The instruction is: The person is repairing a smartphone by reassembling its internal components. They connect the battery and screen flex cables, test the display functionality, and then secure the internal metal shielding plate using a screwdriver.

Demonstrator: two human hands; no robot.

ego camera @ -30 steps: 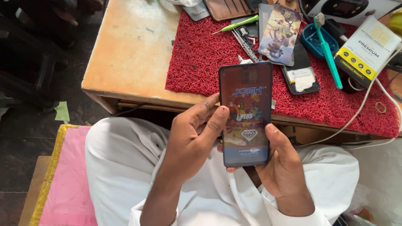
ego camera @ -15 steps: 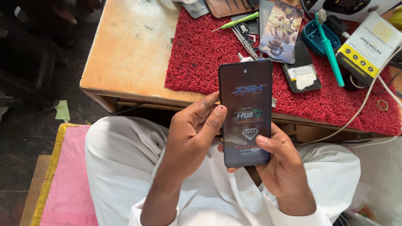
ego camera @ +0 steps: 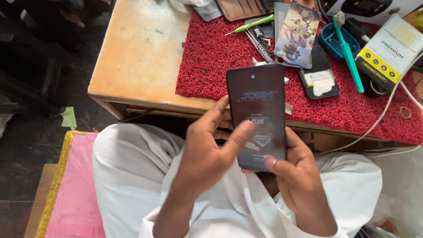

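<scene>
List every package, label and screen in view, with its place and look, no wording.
Phone screen: held in both hands above the lap, dark rectangle with a printed film.
Printed card: on the red mat, tall, colourful picture.
Box: right of the mat, white with a yellow band.

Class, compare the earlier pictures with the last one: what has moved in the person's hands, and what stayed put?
The left hand has slid its thumb across onto the face of the dark phone. The right hand keeps holding the phone's lower edge. The tools on the red mat lie as before.
</scene>
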